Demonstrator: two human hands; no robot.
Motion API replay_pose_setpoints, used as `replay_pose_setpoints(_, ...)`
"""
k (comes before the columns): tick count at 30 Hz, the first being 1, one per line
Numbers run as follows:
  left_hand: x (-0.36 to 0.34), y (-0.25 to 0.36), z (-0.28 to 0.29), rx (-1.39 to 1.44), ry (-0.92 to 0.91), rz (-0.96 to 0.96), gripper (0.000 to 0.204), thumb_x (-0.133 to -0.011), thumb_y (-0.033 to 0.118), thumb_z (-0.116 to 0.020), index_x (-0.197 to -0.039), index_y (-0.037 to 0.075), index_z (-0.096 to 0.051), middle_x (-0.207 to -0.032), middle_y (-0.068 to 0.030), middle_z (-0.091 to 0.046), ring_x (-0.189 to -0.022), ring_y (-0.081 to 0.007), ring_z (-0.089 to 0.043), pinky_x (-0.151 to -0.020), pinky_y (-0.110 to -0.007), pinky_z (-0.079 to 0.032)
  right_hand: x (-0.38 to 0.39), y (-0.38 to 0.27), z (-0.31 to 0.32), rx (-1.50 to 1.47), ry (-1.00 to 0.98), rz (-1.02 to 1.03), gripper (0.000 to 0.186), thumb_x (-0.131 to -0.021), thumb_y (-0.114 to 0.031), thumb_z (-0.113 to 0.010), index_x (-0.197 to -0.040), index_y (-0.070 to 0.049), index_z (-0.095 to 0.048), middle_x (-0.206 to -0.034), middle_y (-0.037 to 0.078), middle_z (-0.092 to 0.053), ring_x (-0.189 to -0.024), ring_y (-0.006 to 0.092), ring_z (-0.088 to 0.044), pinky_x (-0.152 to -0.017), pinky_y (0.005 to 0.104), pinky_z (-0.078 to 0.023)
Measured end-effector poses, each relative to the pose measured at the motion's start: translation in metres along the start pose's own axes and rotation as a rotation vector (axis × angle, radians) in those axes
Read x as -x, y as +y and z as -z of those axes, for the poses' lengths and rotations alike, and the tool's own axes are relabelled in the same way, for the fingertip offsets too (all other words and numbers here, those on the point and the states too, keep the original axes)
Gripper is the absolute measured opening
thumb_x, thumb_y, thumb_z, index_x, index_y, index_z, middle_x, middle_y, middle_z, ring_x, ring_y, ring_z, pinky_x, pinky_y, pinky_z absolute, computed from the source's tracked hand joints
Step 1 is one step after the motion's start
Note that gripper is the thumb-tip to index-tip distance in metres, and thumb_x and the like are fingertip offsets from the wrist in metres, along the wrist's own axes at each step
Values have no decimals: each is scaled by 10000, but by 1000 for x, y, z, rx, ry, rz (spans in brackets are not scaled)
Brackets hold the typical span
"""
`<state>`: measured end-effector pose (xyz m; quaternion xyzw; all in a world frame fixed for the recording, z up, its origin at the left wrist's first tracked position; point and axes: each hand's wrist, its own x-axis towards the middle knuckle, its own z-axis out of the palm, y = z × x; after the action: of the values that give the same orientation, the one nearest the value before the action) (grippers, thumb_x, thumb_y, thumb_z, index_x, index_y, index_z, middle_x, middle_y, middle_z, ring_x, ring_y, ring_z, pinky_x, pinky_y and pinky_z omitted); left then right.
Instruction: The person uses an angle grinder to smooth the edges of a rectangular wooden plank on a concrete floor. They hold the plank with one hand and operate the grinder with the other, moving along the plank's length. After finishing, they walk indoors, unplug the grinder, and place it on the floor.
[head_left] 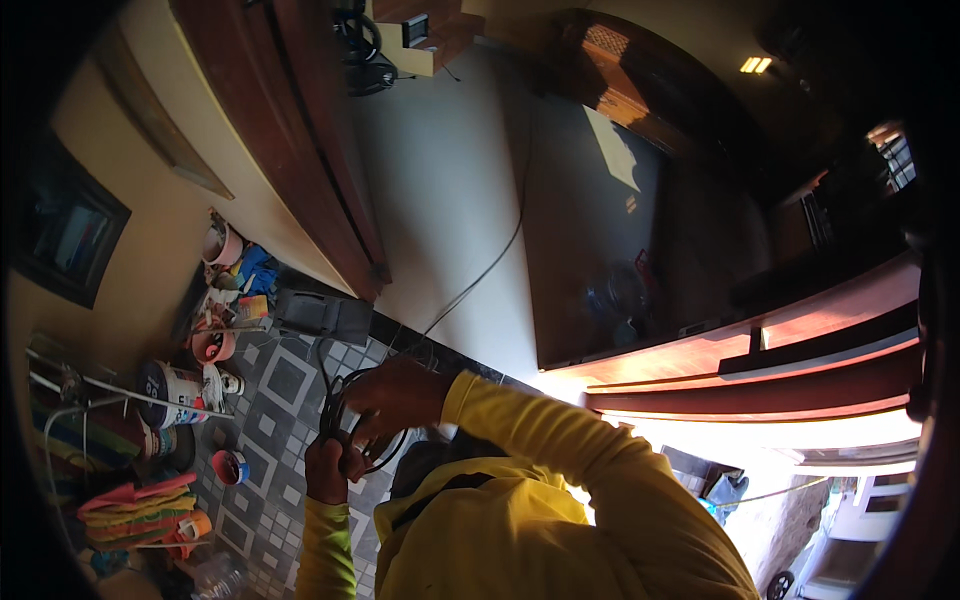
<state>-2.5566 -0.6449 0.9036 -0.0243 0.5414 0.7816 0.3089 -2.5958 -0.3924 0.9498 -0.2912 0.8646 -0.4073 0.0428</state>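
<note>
A black cable (391, 457) hangs in loose loops between my two hands. My left hand (328, 470) is closed round the lower left side of the loops, its thumb side up. Just above and to the right, my right hand (398, 398) is bent over the top of the loops, with its fingers curled on the cable. From the loops a length of cable runs up and away across the pale floor. Exactly how many strands each hand pinches is hidden by the fingers.
A dark red door frame (300, 140) rises ahead on the left. Paint buckets (178, 390), a small pot (230, 467) and a dark box (322, 317) stand on the patterned tiles. Striped cloth (140, 515) hangs on a metal rack at left. Bright daylight enters at right.
</note>
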Motion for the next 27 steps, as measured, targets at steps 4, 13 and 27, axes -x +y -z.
replay_pose_setpoints(4, -23, 19, 26, -432, -34, 26, 306, -886, 311, -740, -841, 33, -620, -603, -20, -533, -513, -101, -513, -474, -287, -407, 31, 68, 103, -52, -111, -225, 485, -823, -545, -770, -801, -70, -674, -739, 116, -676, -708, 323, -659, -691, 450, -502)
replay_pose_setpoints(13, -60, -23, 161, -528, 489, 310, 226, -886, 214, -628, -734, 75, -535, -564, 1, -457, -407, -109, -426, -354, -278, -348, 191, 212, 395, 293, 343, -717, 517, -777, -455, -893, -831, 7, -667, -731, 65, -578, -724, 162, -532, -697, 343, -456)
replay_pose_setpoints(27, -293, 57, -54, -404, 397, 153, 199, -963, 240, -565, -930, 44, -553, -689, -143, -644, -455, -168, -516, -412, -298, -435, 92, 363, 373, 437, -110, -295, 205, -911, -203, -640, -1074, -100, -709, -1041, 132, -709, -916, 323, -709, -781, 460, -587)
